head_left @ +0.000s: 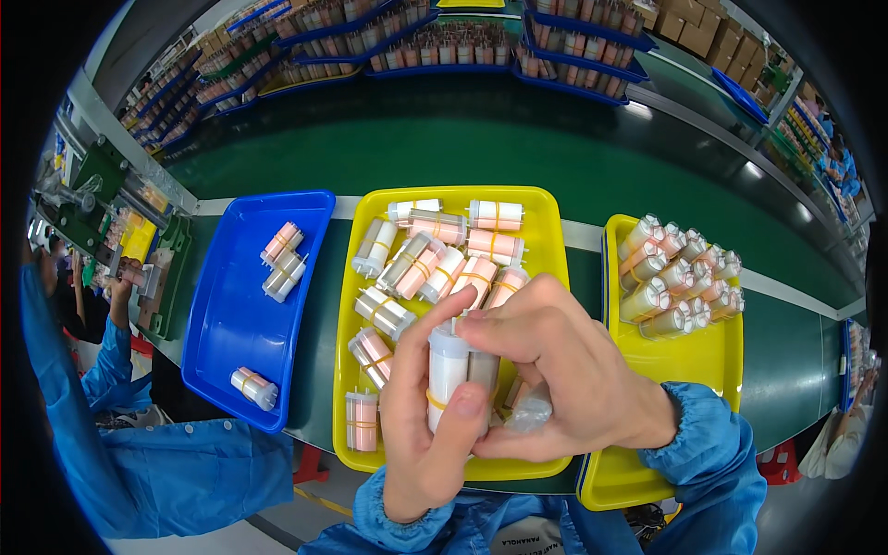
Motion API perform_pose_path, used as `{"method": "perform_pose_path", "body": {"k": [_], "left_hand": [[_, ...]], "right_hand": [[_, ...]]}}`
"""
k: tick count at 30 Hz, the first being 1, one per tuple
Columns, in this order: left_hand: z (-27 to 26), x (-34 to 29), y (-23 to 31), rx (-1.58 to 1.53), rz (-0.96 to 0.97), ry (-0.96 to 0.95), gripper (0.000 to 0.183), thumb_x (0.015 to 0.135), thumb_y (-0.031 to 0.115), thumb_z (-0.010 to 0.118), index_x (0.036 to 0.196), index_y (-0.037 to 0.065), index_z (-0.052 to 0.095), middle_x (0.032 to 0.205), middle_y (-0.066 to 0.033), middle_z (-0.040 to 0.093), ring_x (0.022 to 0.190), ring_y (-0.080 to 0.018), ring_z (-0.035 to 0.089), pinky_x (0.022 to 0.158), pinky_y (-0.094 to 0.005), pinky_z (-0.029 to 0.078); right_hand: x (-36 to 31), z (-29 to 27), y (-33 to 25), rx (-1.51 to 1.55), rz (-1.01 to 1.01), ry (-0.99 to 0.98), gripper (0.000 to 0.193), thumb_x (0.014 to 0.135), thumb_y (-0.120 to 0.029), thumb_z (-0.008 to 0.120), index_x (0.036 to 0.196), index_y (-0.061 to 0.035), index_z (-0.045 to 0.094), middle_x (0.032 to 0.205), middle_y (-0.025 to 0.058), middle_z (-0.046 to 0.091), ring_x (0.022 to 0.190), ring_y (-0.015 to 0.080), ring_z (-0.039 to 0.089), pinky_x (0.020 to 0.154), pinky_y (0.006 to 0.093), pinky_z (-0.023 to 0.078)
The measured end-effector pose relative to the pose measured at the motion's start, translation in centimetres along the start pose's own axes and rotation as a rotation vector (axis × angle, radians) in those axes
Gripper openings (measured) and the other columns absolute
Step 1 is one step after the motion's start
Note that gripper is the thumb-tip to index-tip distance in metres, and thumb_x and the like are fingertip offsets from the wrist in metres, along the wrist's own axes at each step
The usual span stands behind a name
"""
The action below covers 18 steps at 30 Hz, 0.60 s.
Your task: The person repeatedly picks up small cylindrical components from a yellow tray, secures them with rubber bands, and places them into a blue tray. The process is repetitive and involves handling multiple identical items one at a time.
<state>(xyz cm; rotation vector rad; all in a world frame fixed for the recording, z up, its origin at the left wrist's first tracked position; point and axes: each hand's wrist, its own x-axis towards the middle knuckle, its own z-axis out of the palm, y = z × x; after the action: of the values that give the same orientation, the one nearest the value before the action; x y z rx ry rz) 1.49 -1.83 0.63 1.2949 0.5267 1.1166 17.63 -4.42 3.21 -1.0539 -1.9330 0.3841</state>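
Observation:
A pair of clear capped tubes [449,365], one with a white filling and one greyish, is bound by a yellow rubber band and stands upright in my left hand [418,444], whose fingers and thumb wrap its sides. My right hand [578,370] pinches at the top of the white tube's cap with thumb and forefinger. A translucent plastic piece [530,410] shows under the right palm; I cannot make out its shape. Beneath both hands lies a yellow tray [555,222] holding several banded tube pairs with pink, white or grey fillings.
At left stands a blue tray [236,324] with a few tube pairs. At right, another yellow tray [726,370] carries upright tubes in rows. A green conveyor belt [416,139] runs behind, with stacked tube trays [444,51] beyond. A co-worker's blue sleeve [185,472] is near on the left.

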Motion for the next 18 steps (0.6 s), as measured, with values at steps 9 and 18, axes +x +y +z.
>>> {"method": "perform_pose_path", "body": {"k": [9, 18], "left_hand": [[-0.9, 0.4, 0.4, -0.144, -0.05, 0.049, 0.058, 0.093, 0.021, 0.057, 0.14, -0.004, 0.033, 0.131, -0.0197, 0.05, 0.117, -0.0234, 0.052, 0.099, -0.0364, 0.041], [-1.2, 1.1, -0.9, 0.045, 0.196, 0.034, 0.052, 0.081, 0.002, 0.065, 0.129, 0.001, 0.044, 0.144, -0.0241, 0.037, 0.122, -0.0281, 0.051, 0.104, -0.0417, 0.041]], "right_hand": [[0.5, 1.2, 0.4, 0.102, 0.094, 0.041, 0.077, 0.067, -0.011, 0.084, 0.133, -0.0011, 0.045, 0.131, 0.0177, 0.049, 0.118, 0.0318, 0.052, 0.09, 0.0359, 0.05], [0.7, 0.4, 0.9, 0.137, 0.164, 0.006, 0.058, 0.075, -0.006, 0.072, 0.127, -0.0056, 0.047, 0.124, 0.0145, 0.053, 0.116, 0.0375, 0.054, 0.088, 0.041, 0.052]]}}
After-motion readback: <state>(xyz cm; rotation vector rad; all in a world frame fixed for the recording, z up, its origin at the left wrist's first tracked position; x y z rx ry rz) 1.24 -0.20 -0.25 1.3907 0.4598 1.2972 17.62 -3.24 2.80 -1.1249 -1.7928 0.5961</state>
